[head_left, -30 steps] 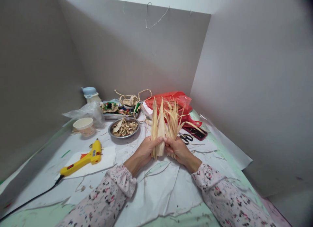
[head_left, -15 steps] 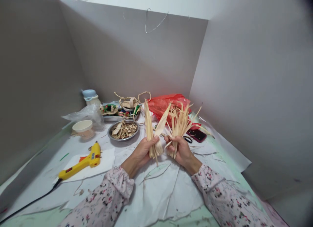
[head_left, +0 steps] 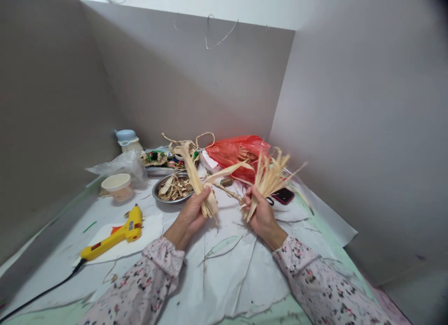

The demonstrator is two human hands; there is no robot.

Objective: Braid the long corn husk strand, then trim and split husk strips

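My left hand is closed around a bundle of pale dried corn husks. The bundle leans left, and one wide husk sticks out to the right. A second bundle, of thin shredded husk strips, is wrapped in the fingers of my right hand; its tips fan out up and right. Both bundles are held above the paper-covered table, apart from each other. Behind and between the hands lie a braided cord and a red plastic bag.
A steel bowl of husk scraps stands left of my hands. Farther left are a yellow glue gun with its cord, a paper cup and a bottle. A tray of woven pieces sits behind; a phone lies right.
My hands have moved apart. The left one went left and slightly up, tilting its bundle left; the right bundle now leans farther right.
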